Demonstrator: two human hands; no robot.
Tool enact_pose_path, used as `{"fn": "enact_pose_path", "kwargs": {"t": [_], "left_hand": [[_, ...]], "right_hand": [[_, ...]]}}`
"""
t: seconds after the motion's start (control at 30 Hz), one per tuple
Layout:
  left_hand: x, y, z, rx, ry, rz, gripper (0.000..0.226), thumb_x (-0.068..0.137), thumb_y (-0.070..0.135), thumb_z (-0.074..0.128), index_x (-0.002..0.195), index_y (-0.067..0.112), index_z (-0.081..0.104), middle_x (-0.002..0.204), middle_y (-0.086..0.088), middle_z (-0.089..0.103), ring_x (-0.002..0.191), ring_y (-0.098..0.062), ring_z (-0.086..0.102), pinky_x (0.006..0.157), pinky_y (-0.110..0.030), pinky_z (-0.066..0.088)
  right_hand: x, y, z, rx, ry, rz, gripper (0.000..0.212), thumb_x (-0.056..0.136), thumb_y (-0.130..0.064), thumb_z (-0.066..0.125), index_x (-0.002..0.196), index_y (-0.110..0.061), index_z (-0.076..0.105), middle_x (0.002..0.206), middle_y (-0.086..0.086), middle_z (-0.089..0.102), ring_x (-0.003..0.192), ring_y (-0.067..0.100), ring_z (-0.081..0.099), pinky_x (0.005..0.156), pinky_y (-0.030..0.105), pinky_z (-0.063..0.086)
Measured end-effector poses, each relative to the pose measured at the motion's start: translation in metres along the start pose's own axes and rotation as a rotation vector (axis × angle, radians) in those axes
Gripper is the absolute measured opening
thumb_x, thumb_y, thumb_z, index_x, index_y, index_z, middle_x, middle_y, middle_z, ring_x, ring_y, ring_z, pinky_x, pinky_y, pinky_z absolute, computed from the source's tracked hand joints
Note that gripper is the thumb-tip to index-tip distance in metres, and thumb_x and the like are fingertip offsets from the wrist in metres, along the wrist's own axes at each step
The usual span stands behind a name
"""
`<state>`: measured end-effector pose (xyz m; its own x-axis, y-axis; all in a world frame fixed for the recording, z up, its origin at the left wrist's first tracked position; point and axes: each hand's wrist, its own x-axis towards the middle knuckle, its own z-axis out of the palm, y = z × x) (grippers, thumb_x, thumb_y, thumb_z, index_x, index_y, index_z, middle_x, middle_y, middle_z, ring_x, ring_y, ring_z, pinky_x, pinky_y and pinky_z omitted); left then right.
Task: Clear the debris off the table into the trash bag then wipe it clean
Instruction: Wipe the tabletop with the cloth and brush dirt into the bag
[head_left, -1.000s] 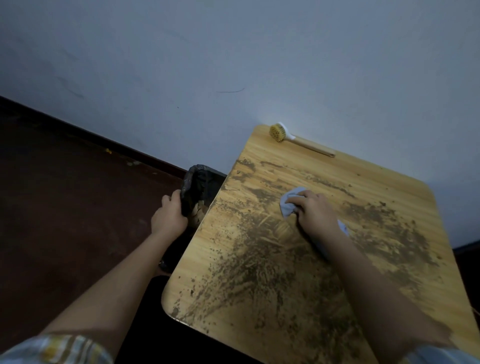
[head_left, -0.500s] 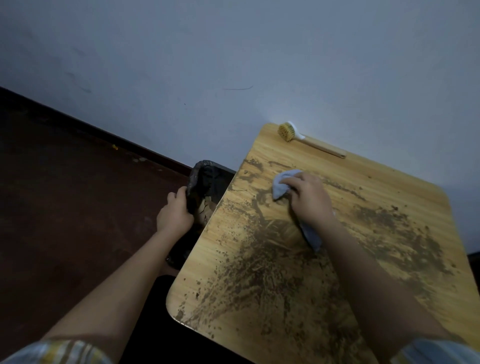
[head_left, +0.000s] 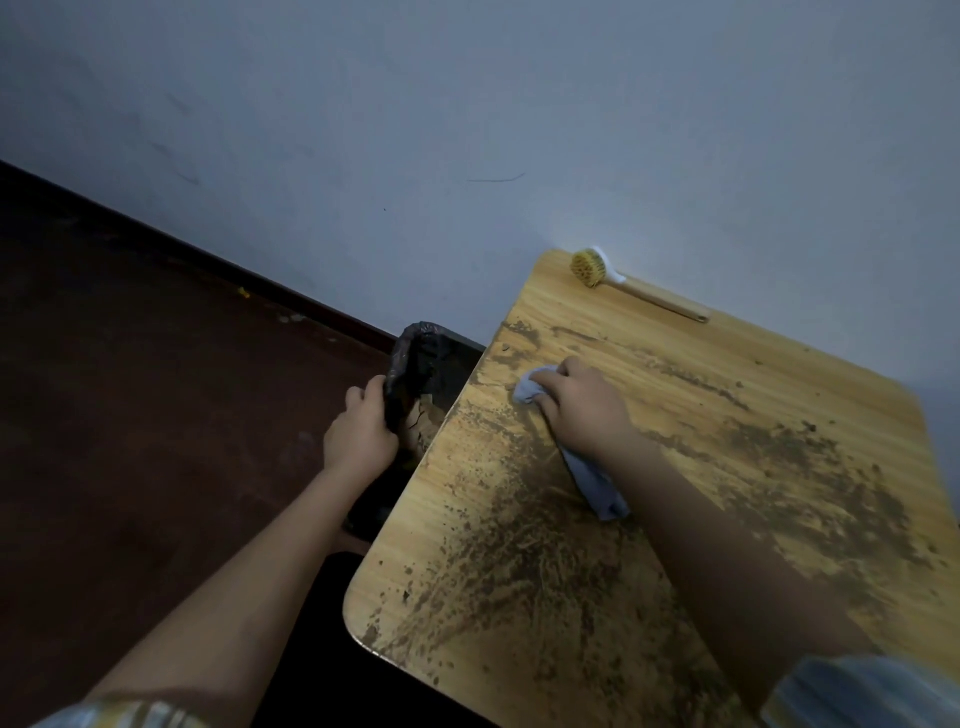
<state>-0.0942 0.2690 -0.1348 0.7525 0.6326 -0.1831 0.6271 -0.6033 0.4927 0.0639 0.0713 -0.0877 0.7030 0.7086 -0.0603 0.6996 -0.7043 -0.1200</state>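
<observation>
From the head view, looking down, I see a wooden surface (head_left: 779, 395) set against a pale wall, its top streaked and speckled with brown dirt (head_left: 524, 566), thickest toward its near and right parts. My right hand (head_left: 584, 408) lies flat on the surface near its far-left edge, pressed down and closed over a grey cloth (head_left: 597, 483) whose tail trails toward me from under the wrist. My left hand (head_left: 361, 434) is off the surface to the left, fingers gripped on the rim of a black bag (head_left: 415, 358) that sits just beside the surface edge, its mouth held open; some brown dirt shows inside. A brush (head_left: 589, 267) with a wooden handle lies unused at the far corner by the wall. I judge this to be the sweeping step: pushing dirt toward the left edge and into the bag. Much dirt remains, so the next move calls for more strokes from the right part leftward, with the bag kept tight under the edge so nothing spills to the floor (head_left: 156, 415).
</observation>
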Motion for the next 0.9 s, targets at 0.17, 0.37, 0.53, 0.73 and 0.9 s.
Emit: {"fn": "enact_pose_path", "kwargs": {"t": [0.17,0.37,0.53,0.73,0.9], "left_hand": [[-0.002,0.002,0.001,-0.017,-0.006,-0.004,0.061,0.087,0.003,0.047,0.143,0.018,0.027,0.129,-0.016,0.039,0.097,-0.043,0.055,0.073,-0.041,0.04],[-0.002,0.004,0.002,-0.021,0.001,-0.011,0.062,0.086,0.003,0.048,0.143,0.017,0.027,0.13,-0.016,0.038,0.098,-0.043,0.055,0.076,-0.042,0.04],[0.003,0.007,0.005,-0.016,-0.001,-0.014,0.062,0.086,0.003,0.048,0.143,0.017,0.027,0.13,-0.016,0.038,0.098,-0.043,0.055,0.071,-0.038,0.036],[0.014,0.011,0.008,-0.006,0.003,-0.019,0.061,0.086,0.004,0.05,0.142,0.017,0.028,0.13,-0.016,0.038,0.098,-0.042,0.055,0.07,-0.038,0.036],[0.03,0.018,0.012,-0.007,0.005,-0.018,0.063,0.086,0.004,0.051,0.143,0.018,0.027,0.13,-0.015,0.037,0.099,-0.041,0.055,0.07,-0.037,0.035]], "right_hand": [[-0.007,-0.003,-0.006,0.035,0.022,-0.161,0.031,0.1,-0.029,0.046,0.129,-0.022,0.058,0.113,0.007,0.049,0.1,0.027,0.048,0.068,0.031,0.032],[-0.003,0.025,-0.013,0.004,0.044,0.174,0.032,0.102,-0.028,0.043,0.131,-0.021,0.056,0.118,0.013,0.047,0.104,0.034,0.047,0.074,0.033,0.034],[-0.005,0.013,-0.003,-0.004,-0.04,0.022,0.033,0.102,-0.028,0.042,0.131,-0.023,0.056,0.117,0.01,0.049,0.105,0.031,0.047,0.072,0.031,0.034],[0.003,0.02,-0.018,0.097,-0.024,-0.086,0.033,0.1,-0.027,0.047,0.131,-0.023,0.058,0.109,0.009,0.051,0.101,0.03,0.049,0.074,0.036,0.04],[0.026,0.052,-0.029,0.165,0.131,0.125,0.033,0.099,-0.027,0.049,0.13,-0.023,0.059,0.113,0.012,0.054,0.104,0.034,0.051,0.071,0.031,0.034]]}}
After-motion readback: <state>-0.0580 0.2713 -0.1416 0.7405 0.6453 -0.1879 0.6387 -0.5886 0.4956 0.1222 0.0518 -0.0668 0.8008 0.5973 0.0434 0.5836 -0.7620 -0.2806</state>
